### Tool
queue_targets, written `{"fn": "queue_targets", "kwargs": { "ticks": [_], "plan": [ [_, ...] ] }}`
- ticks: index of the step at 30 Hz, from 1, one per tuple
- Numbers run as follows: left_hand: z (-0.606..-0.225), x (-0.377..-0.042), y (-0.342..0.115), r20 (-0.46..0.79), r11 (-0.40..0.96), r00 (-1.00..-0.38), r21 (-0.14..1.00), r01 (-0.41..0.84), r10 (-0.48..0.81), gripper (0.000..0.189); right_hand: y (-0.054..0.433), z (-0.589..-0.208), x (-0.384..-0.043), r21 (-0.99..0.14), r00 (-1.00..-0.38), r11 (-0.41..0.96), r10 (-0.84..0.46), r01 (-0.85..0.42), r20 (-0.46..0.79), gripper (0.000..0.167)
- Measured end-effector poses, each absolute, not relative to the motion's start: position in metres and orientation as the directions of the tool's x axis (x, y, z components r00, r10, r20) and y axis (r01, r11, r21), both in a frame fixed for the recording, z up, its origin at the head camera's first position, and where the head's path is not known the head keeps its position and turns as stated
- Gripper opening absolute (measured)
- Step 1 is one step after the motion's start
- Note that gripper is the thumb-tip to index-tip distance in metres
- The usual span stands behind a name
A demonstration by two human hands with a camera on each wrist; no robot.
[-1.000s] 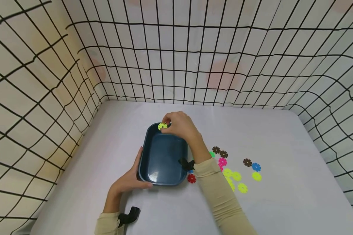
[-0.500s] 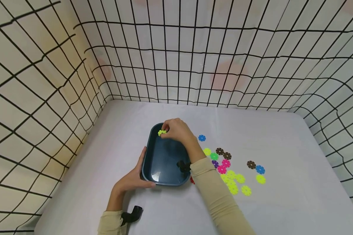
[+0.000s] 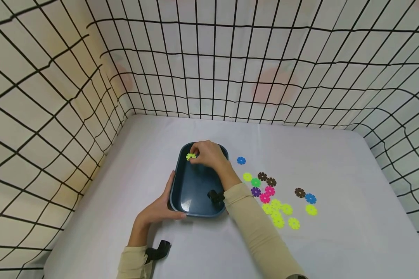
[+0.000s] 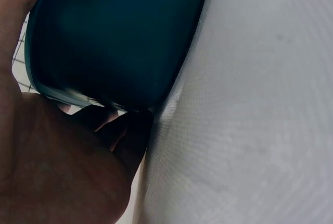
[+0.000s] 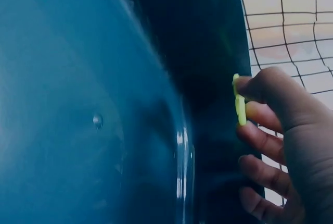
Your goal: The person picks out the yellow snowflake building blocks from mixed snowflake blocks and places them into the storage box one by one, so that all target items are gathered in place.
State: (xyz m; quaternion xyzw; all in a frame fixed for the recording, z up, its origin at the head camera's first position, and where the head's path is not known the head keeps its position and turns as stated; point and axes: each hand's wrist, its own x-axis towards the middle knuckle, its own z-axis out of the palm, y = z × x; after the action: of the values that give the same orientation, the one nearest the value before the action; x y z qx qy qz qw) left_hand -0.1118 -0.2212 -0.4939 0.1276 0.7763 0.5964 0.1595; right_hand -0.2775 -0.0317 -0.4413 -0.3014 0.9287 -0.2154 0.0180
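A deep dark blue plastic tray (image 3: 197, 186) stands on the white table. My left hand (image 3: 160, 209) grips its near left corner, thumb along the front rim and fingers at the left side; the left wrist view has the fingers against the tray wall (image 4: 114, 36). Over the tray's far left part, my right hand (image 3: 208, 154) pinches a yellow notched plastic disc (image 3: 191, 157) between thumb and fingertips. Seen edge-on in the right wrist view, the yellow disc (image 5: 239, 101) is close to the tray's side wall, with the other fingers of the right hand (image 5: 291, 130) loosely curled.
Right of the tray lie several more notched discs: a blue one (image 3: 241, 160), a green one (image 3: 256, 182), a purple one (image 3: 255, 192), brown, pink and a cluster of yellow ones (image 3: 278, 221). Black wire mesh (image 3: 216, 58) rises behind and at both sides of the white table (image 3: 349, 182).
My right hand has come slightly nearer and lower within the tray, still pinching the yellow disc. The left hand keeps its hold on the corner. The head view has shifted a little.
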Motion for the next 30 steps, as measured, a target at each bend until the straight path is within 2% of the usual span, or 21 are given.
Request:
{"fn": "queue_targets", "kwargs": {
  "ticks": [12, 22, 30],
  "plan": [
    [-0.494, -0.112, -0.221, -0.106, 0.248, -0.917, 0.969, -0.008, 0.385, 0.133, -0.03, -0.452, -0.282, -0.403, -0.826, 0.747, -0.561, -0.529, 0.044, 0.033],
    [-0.493, -0.11, -0.22, -0.101, 0.255, -0.917, 0.967, 0.001, 0.386, 0.134, -0.034, -0.456, -0.283, -0.322, -0.824, 0.785, -0.566, -0.529, -0.025, 0.033],
    [-0.49, -0.111, -0.22, -0.103, 0.263, -0.918, 0.965, 0.001, 0.382, 0.136, -0.037, -0.457, -0.285, -0.25, -0.814, 0.791, -0.581, -0.558, -0.021, 0.031]
  ]
}}
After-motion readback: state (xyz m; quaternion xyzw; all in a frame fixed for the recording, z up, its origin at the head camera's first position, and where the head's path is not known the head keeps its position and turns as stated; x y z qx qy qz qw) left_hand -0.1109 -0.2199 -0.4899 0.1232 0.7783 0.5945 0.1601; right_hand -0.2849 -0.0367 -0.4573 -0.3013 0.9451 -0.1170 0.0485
